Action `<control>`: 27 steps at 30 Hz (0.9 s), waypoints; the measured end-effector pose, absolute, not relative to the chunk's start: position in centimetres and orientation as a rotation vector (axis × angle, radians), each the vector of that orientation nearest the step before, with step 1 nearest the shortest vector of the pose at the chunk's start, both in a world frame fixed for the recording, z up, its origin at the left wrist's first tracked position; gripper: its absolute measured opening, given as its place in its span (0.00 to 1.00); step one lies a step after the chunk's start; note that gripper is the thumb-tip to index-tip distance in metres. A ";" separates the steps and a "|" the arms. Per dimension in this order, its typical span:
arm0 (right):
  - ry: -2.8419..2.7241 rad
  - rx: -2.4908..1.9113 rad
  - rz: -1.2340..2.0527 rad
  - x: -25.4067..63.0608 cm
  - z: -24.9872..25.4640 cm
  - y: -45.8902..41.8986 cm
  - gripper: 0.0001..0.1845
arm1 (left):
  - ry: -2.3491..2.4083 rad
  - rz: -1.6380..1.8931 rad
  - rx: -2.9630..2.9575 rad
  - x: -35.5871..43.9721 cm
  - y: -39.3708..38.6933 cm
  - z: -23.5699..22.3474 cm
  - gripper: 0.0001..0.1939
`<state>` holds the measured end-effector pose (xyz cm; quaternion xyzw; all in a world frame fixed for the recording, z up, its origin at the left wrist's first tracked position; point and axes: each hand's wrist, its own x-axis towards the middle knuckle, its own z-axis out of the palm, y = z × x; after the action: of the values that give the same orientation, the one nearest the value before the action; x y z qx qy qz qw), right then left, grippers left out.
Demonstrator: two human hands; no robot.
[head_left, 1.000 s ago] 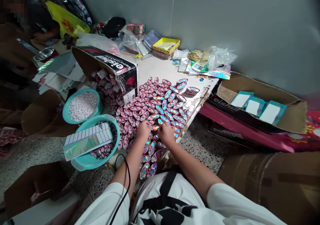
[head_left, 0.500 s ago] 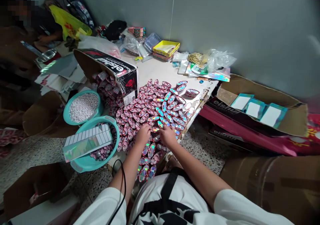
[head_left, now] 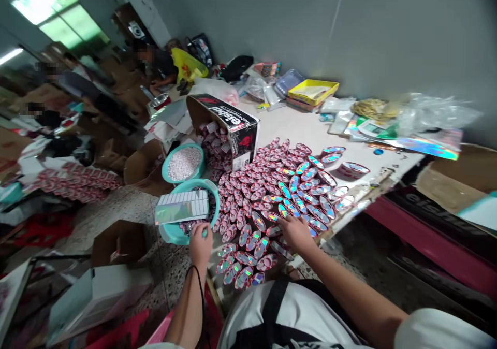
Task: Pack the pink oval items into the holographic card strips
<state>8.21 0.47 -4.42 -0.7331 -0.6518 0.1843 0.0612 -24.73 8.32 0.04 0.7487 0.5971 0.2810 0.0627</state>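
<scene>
My left hand is at the near right rim of a teal basin, fingers bent together; whatever they hold, if anything, is too small to make out. Small dark pink round pieces lie in that basin, and a shiny box with white dividers rests across its top. My right hand is among many small oval containers with red-pink rims, its fingers curled at the edge of one oval container. Some containers show shiny rainbow insides; others hold round pink pieces.
A second teal bowl holds white pellets. Behind it, a tipped black carton is full of small pink items. Plastic bags, a yellow box lid and shiny sheets line the wall. Another carton stands right. Several people are far left.
My left hand has left the oval containers and moved left to the basin. My right hand stays among the containers. The view has turned left, showing more of the room.
</scene>
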 end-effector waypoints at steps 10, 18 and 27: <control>-1.876 -1.896 0.475 10.7 -3.3 -6.1 0.17 | 2.360 0.232 2.307 -30.5 19.1 4.6 0.29; -1.400 -1.920 0.343 10.5 -0.1 -13.5 0.14 | 2.050 -0.415 2.402 -33.9 23.0 2.9 0.13; -1.351 -1.670 0.382 9.7 5.3 -8.3 0.12 | 1.925 -0.120 2.450 -24.6 14.2 11.3 0.20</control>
<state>9.70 -8.32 5.26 -0.6791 -0.5493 0.1555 0.4615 -24.62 14.24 11.31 0.7856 0.6174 -0.0385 0.0118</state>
